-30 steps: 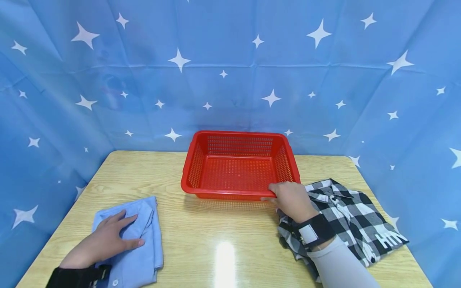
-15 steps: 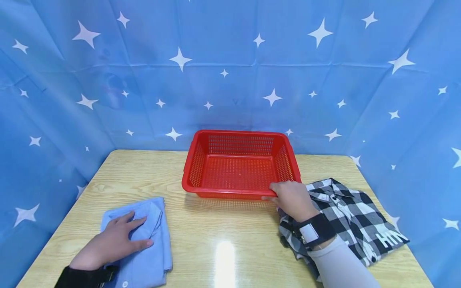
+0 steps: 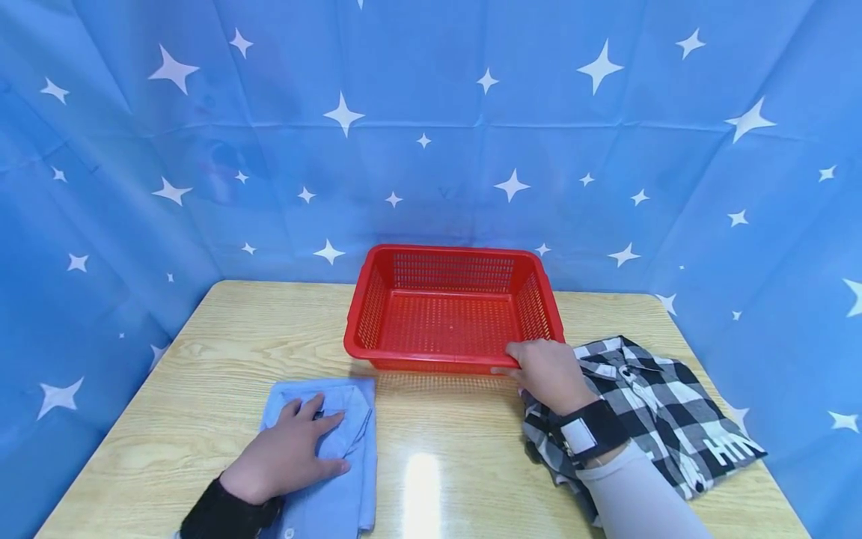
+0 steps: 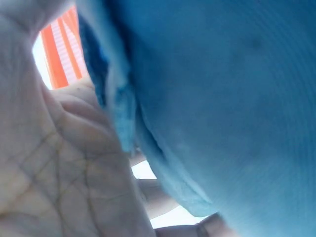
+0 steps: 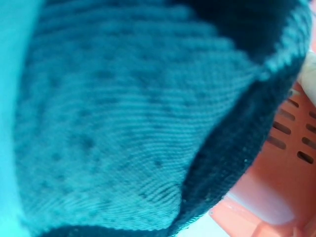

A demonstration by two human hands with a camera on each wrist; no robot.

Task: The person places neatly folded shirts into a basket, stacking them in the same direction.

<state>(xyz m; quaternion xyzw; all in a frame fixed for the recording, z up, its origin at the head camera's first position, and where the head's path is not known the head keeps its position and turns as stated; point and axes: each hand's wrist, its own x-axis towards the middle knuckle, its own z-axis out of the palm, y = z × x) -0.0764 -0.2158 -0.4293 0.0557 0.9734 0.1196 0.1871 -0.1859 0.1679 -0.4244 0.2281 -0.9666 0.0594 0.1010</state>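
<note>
A folded light-blue shirt (image 3: 346,490) lies at the front, left of the table's middle. My left hand (image 3: 289,457) rests flat on it, fingers spread and thumb pointing right. In the left wrist view the palm (image 4: 64,168) sits close against the blue cloth (image 4: 227,108). Behind the middle stands a red plastic basket (image 3: 431,358) with slotted walls and nothing in it. My right hand (image 3: 548,374) grips its front rim near the right corner, thumb over the edge. Ribbed fabric fills most of the right wrist view, leaving part of the basket (image 5: 284,173) showing.
A black-and-white checked shirt (image 3: 673,408) with white lettering lies at the right of the wooden table (image 3: 202,374), partly under my right forearm. A blue star-patterned curtain (image 3: 431,172) hangs behind the table and along both sides.
My left hand and the folded blue shirt under it have slid to the right, toward the table's middle. The right hand has kept its grip on the basket, which has barely moved.
</note>
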